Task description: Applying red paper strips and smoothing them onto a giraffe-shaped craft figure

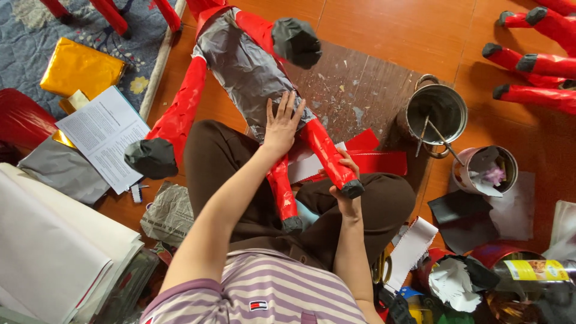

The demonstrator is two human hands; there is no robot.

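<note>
A paper animal figure (240,66) with a grey body, red legs and black hooves lies belly-up across my lap. My left hand (282,123) rests flat with fingers spread on the grey belly near the rear legs. My right hand (346,183) grips the lower end of one red leg (327,157), just by its black hoof. A second red leg (282,195) points toward me between my knees. Strips of red paper (375,157) lie under the figure beside my right hand.
A metal pot (437,114) with sticks in it and a small cup (486,171) stand at the right. More red legs of other figures (534,63) lie at the top right. Printed sheets (102,135), gold paper (81,69) and white paper stacks (54,246) sit at the left.
</note>
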